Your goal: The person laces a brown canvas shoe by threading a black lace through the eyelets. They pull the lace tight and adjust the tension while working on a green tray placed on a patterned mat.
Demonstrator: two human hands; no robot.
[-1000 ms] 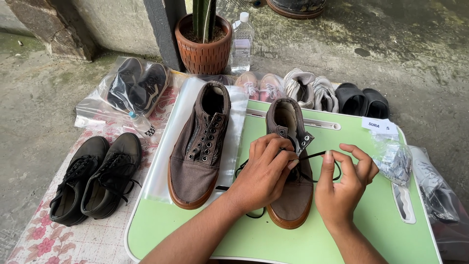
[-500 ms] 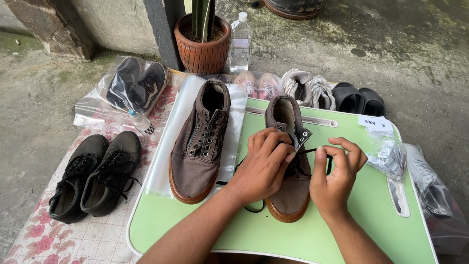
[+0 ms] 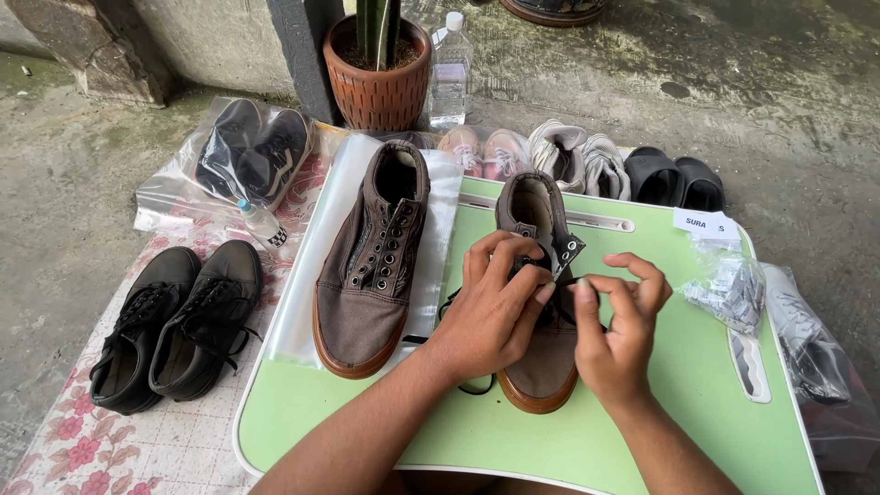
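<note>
Both hands meet over a brown canvas low-top shoe with a tan rubber sole (image 3: pixel 541 367) that lies on a light green plastic lap tray (image 3: pixel 697 412), toe pointing toward the person. The left hand (image 3: pixel 490 312) rests on the shoe's lacing area with fingers curled, their tips pressed against the eyelet flap. The right hand (image 3: pixel 619 321) sits just beside it, thumb and forefinger pinching the end of a thin black shoelace (image 3: pixel 472 390), whose slack loops out from under the left wrist onto the tray. To the left of the left hand lies the matching brown canvas shoe without laces (image 3: pixel 371 266), resting on a clear plastic sleeve (image 3: pixel 312 266). Farther left, a pair of black lace-up sneakers (image 3: pixel 174 321) sits on a floral cloth (image 3: pixel 119 449). To the right of the right hand lies a small clear bag of packets (image 3: pixel 733 289). Beyond the hands stand a terracotta plant pot (image 3: pixel 378 78) and a clear plastic bottle (image 3: pixel 451 69).
</note>
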